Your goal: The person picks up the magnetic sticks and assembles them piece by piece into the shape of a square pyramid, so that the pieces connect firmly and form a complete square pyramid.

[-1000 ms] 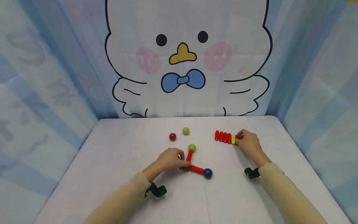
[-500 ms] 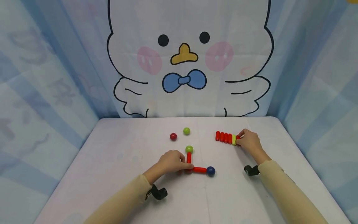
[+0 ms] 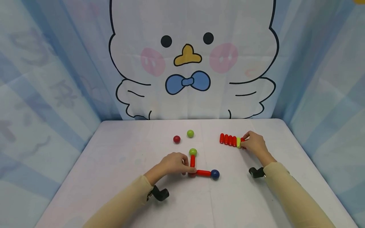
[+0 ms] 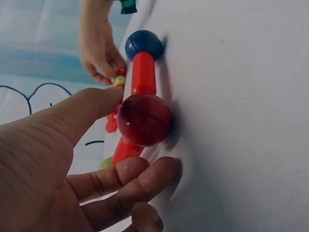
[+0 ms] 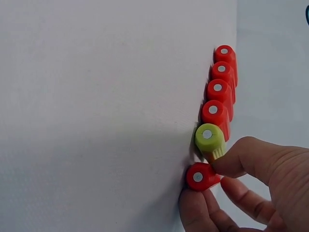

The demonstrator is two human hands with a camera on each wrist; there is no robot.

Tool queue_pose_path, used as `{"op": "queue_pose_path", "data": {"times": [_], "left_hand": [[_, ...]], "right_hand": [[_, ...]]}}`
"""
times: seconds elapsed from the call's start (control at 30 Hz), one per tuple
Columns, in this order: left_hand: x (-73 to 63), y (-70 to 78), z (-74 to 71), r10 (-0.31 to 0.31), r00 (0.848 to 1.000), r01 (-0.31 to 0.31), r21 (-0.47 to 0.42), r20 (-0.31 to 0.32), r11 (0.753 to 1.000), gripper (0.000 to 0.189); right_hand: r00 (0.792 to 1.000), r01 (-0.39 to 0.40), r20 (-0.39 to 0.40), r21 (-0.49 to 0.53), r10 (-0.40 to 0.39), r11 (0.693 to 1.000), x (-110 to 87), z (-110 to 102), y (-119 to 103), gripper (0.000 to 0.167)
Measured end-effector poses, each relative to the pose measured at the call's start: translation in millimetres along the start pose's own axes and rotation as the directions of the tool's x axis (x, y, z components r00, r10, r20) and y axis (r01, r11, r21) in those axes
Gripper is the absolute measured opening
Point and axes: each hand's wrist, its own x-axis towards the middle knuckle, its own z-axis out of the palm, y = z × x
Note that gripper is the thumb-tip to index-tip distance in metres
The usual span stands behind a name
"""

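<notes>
A dark red ball (image 4: 145, 120) joins two red magnetic rods at a corner. One rod (image 3: 203, 173) runs right to a blue ball (image 3: 215, 174); the other (image 3: 192, 161) runs back to a green ball (image 3: 193, 152). My left hand (image 3: 173, 164) is at the corner, thumb beside the dark red ball; in the left wrist view a gap shows between the ball and the loosely bent fingers. My right hand (image 3: 254, 146) pinches a red magnetic rod (image 5: 201, 176) at the near end of a row, beside a yellow-green rod (image 5: 209, 138).
Several red rods (image 3: 226, 139) lie side by side left of the yellow-green one. A loose red ball (image 3: 176, 139) and a loose green ball (image 3: 190, 133) sit toward the back of the white table (image 3: 128, 142). A printed curtain (image 3: 188, 101) hangs behind.
The joined rods and balls have turned counterclockwise under my left hand, then stayed put. The left hand has since drawn slightly back left. My right hand has kept its place.
</notes>
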Motion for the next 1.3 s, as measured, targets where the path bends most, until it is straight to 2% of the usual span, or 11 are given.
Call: {"op": "queue_pose_path", "data": {"times": [0.1,0.23,0.37,0.47,0.83,1.1,1.3], "left_hand": [[1.0,0.5,-3.3,-0.009,1.0,0.009,-0.004,-0.001,1.0,0.043],[3.0,2.2,-5.6,-0.027,1.0,0.026,-0.044,-0.009,0.999,0.066],[5.1,4.6,-5.9,-0.009,1.0,0.009,-0.053,-0.007,0.999,0.091],[6.7,5.7,-5.7,0.009,1.0,-0.01,-0.042,-0.004,0.999,0.101],[10.0,6.1,-7.2,0.047,0.999,-0.047,-0.029,0.013,0.998,0.1],[10.8,6.8,-8.9,0.047,0.999,-0.047,-0.027,0.008,0.999,0.1],[12.4,6.2,-8.3,0.056,0.998,-0.056,-0.006,0.015,0.998,0.102]], "right_hand": [[1.0,-0.014,0.009,0.0,0.014,1.0,0.7,-2,1,0.037],[0.999,-0.04,0.026,-0.002,0.04,0.999,0.4,-5,1,0.043],[0.998,-0.05,0.035,-0.013,0.05,0.999,-1.0,-7,1,0.047],[0.998,-0.056,0.036,-0.024,0.057,0.998,-3.0,-8,2,0.048],[0.996,-0.032,0.076,-0.05,0.036,0.998,-14.4,-9,2,0.046],[0.995,0.035,0.098,-0.029,-0.032,0.999,-22.4,-3,-3,0.041],[0.988,0.106,0.118,-0.065,-0.097,0.992,-23.6,3,-7,0.035]]}}
